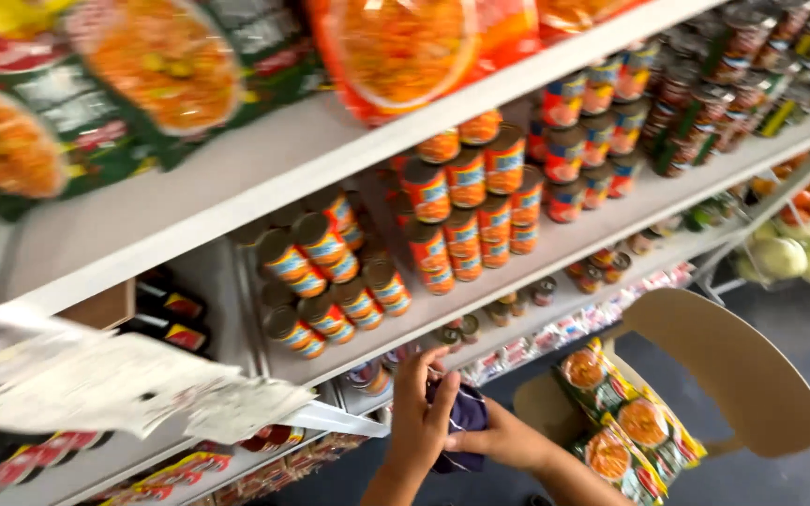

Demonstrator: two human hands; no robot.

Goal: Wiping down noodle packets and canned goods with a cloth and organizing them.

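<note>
Head view: both hands grip dark cloth (461,417) just below the can shelf (517,272); left hand (416,422) closed on its left edge, right hand (503,440) pinching from the right.

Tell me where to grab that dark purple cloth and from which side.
The dark purple cloth is bunched between the left hand and right hand at the shelf edge. Probably best to pinch its loose lower fold, coming from below on the aisle side, since the shelf blocks the far side and fingers cover the top.
</note>
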